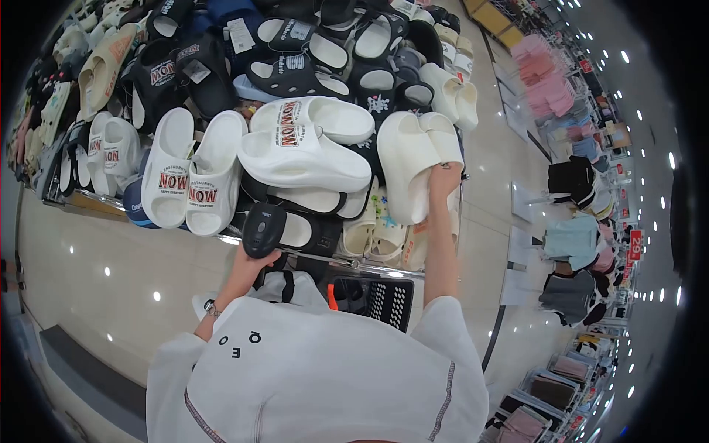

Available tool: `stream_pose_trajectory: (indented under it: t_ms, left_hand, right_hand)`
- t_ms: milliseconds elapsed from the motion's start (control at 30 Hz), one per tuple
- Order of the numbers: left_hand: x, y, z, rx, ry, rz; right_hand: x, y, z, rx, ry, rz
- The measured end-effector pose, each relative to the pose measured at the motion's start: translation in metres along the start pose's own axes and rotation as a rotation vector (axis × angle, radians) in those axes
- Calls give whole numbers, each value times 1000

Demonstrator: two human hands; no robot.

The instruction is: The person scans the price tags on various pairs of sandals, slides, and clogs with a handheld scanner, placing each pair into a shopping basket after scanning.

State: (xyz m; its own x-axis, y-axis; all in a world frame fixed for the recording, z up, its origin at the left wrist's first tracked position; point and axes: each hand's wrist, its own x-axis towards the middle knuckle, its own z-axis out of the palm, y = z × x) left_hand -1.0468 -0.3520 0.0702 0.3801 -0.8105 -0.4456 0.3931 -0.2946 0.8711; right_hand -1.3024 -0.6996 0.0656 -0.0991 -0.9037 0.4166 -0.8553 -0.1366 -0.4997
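My left hand [253, 267], with a watch at its wrist, is wrapped round the handle of a black handheld scanner [264, 230] near the front edge of the display. At the right end of the display, my right hand [445, 181] grips a pair of plain cream slides [408, 166]; its fingertips are hidden in or behind the shoes. Just left of that pair, white slides with red NOW lettering [303, 159] lie on black slippers. Another white NOW pair [193, 173] stands further left. Pale clogs with coloured spots [385, 236] sit below the cream pair.
A metal rail [332, 260] runs along the display's front edge. Below it is a dark basket [391, 301] with an orange part. More slippers are heaped behind. Clothes racks [572, 240] stand across the tiled aisle [480, 244] on the right. A dark grey bench-like strip [92, 380] lies lower left.
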Motion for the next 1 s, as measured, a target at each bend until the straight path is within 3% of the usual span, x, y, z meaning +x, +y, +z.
stream_pose_trajectory:
  t_ms: [67, 100, 133, 200, 233, 300, 433, 500, 600, 800, 1000]
  left_hand:
    - [4, 1, 5, 40, -69, -5]
    - [5, 2, 8, 82, -128, -5]
    - [5, 4, 12, 83, -138, -9]
    - [4, 10, 20, 166, -231, 68]
    - [4, 12, 22, 244, -261, 116]
    - [4, 9, 25, 258, -297, 142]
    - [4, -5, 23, 277, -379, 155]
    - [2, -7, 22, 305, -396, 163]
    - [-2, -5, 24, 313, -408, 213]
    - [1, -2, 29, 376, -429, 237]
    - [2, -1, 38, 378, -490, 243]
  right_hand:
    - [-13, -2, -9, 173, 112, 224]
    - [-18, 2, -6, 376, 131, 198]
    - [-23, 6, -8, 367, 137, 203]
    - [-40, -4, -12, 669, -97, 355]
    - [-45, -12, -16, 663, -94, 360]
    - [-51, -21, -22, 442, -453, 358]
    - [-56, -20, -32, 111, -574, 178]
    - [-60, -25, -46, 424, -744, 352]
    - [-66, -7, -45, 647, -869, 420]
    - [-76, -2, -54, 879, -961, 455]
    - [-79, -2, -59, 905, -995, 450]
